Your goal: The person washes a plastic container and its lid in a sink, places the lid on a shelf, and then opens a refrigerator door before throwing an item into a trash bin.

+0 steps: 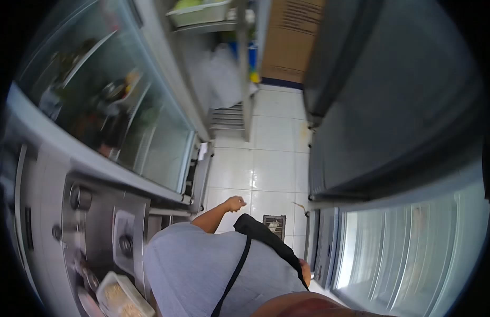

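My left hand (235, 204) hangs over the white tiled floor (229, 166), its fingers curled together; nothing shows in them. A grey shirt (197, 259) and a black apron (263, 238) cover the body below the camera. My right hand (305, 272) shows only in part at the apron's right edge, beside the lit glass-door fridge (398, 253); its fingers are hidden. A floor drain (275, 226) lies between the two hands, just ahead of the apron.
On the left stand a glass-door fridge (165, 153) and a steel sink (142, 227) with a white container (144, 304). Ahead are a metal shelf (247, 79) and a cardboard box (290, 42). A dark steel cabinet (398, 105) borders the aisle on the right.
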{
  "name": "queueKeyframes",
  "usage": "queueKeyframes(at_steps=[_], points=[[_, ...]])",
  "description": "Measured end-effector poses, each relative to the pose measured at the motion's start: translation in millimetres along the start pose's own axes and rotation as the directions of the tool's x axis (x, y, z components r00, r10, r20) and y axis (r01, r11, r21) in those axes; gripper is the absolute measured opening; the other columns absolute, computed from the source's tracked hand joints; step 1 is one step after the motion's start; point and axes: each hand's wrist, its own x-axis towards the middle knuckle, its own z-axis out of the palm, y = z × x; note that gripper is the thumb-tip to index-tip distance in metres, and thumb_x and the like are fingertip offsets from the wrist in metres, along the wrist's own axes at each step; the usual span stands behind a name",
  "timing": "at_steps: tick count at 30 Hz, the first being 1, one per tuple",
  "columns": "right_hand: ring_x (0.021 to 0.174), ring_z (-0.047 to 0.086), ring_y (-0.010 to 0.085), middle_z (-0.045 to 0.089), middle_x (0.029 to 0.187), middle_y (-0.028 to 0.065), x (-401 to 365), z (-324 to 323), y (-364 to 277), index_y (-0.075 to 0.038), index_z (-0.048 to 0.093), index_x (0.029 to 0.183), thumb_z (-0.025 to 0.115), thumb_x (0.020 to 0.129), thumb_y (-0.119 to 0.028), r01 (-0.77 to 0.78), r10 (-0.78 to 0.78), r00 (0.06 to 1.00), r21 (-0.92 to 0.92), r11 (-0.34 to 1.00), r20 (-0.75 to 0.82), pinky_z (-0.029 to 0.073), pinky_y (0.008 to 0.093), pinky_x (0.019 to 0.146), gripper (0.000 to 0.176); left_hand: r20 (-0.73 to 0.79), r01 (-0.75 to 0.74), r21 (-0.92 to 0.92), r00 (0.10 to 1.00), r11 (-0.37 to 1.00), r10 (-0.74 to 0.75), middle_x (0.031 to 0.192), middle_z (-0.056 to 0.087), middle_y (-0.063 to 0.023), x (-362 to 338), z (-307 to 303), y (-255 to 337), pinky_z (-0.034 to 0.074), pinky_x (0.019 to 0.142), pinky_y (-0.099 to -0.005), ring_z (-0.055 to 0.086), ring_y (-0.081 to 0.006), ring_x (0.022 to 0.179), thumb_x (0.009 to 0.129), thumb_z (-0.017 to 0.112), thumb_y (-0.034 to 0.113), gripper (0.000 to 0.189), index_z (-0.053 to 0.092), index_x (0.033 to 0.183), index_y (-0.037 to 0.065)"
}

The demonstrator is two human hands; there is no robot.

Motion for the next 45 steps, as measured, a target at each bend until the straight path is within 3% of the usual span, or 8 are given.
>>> queueKeyframes(at_steps=[6,16,20,21,22,37,43,45], points=[[0.090,0.062,0.0343,0.064,0.091,0.0205,162.8,28.1,-112.8,-0.012,0.061,0.113,0.058,0.080,-0.026,0.212,-0.060,0.940,-0.438,0.874,0.337,0.048,0.0408,0.081,0.035,-0.531,0.054,0.095,0.848,0.994,0.005,0.088,0.065,-0.0197,-67.7,-35.8,-51.5,0.049,0.078,-0.0391,0.063,-0.0333,0.084,0.080,0.061,0.039,0.039,0.063,0.100,0.005],[0.098,0.060,0.0360,0.063,0.102,0.0214,328.4,97.4,-280.5,-0.006,0.060,0.112,0.058,0.080,-0.025,0.632,-0.162,0.668,-0.439,0.639,0.726,0.047,0.0407,0.086,0.038,-0.685,0.255,-0.345,0.590,0.903,-0.428,0.090,0.065,-0.0211,-177.5,39.2,-86.7,0.047,0.082,-0.0397,0.062,-0.0337,0.088,0.082,0.059,0.040,0.041,0.061,0.103,0.005],[0.090,0.062,0.0352,0.065,0.095,0.0200,363.7,144.9,-330.8,-0.006,0.061,0.111,0.056,0.080,-0.025,0.839,-0.180,0.429,-0.317,0.442,0.885,0.049,0.0394,0.080,0.036,-0.227,0.196,-0.859,0.682,0.473,-0.695,0.072,0.065,-0.0127,-155.0,166.0,-149.7,0.048,0.050,-0.0413,0.062,-0.0296,0.059,0.082,0.056,0.039,0.038,0.059,0.092,0.002],[0.091,0.062,0.0351,0.065,0.097,0.0198,374.2,156.7,-344.9,-0.006,0.061,0.111,0.055,0.080,-0.025,0.878,-0.185,0.350,-0.253,0.406,0.918,0.049,0.0395,0.081,0.037,-0.463,0.372,-0.201,0.779,0.906,-0.423,0.079,0.066,-0.0155,-177.9,167.8,-101.9,0.051,0.058,-0.0407,0.065,-0.0299,0.068,0.081,0.056,0.035,0.035,0.061,0.095,0.003],[0.092,0.061,0.0350,0.064,0.098,0.0196,386.2,166.1,-358.7,-0.006,0.061,0.111,0.055,0.080,-0.026,0.910,-0.186,0.269,-0.187,0.370,0.945,0.048,0.0395,0.082,0.037,-0.425,0.278,-0.282,0.822,0.918,-0.380,0.089,0.066,-0.0190,-201.3,168.7,-52.3,0.052,0.070,-0.0406,0.065,-0.0324,0.081,0.079,0.059,0.031,0.034,0.063,0.099,0.004],[0.103,0.057,0.0345,0.061,0.109,0.0179,499.8,240.6,-510.5,-0.008,0.062,0.110,0.058,0.081,-0.021,0.984,0.134,0.134,-0.148,0.095,0.982,0.044,0.0398,0.092,0.031,-0.403,0.160,-0.876,0.273,0.454,-0.873,0.097,0.065,-0.0206,-71.5,178.4,79.5,0.049,0.079,-0.0407,0.062,-0.0357,0.093,0.077,0.062,0.030,0.036,0.063,0.102,0.004],[0.103,0.057,0.0332,0.062,0.108,0.0163,494.3,284.7,-510.6,-0.008,0.062,0.108,0.056,0.081,-0.019,0.998,0.175,-0.055,0.049,0.039,0.983,0.044,0.0396,0.091,0.030,-0.324,-0.135,-0.945,0.269,0.298,-0.907,0.068,0.062,-0.0087,-76.6,187.1,105.9,0.048,0.044,-0.0297,0.060,-0.0158,0.054,0.085,0.056,0.024,0.030,0.061,0.101,0.000],[0.102,0.057,0.0330,0.062,0.107,0.0164,482.9,296.5,-514.1,-0.008,0.063,0.107,0.056,0.080,-0.018,0.995,0.206,-0.100,0.094,0.036,0.974,0.045,0.0397,0.090,0.029,0.063,-0.270,-0.955,0.218,-0.122,-0.974,0.067,0.061,-0.0083,-76.9,195.5,123.3,0.046,0.039,-0.0271,0.059,-0.0145,0.051,0.085,0.056,0.024,0.031,0.059,0.104,-0.001]])
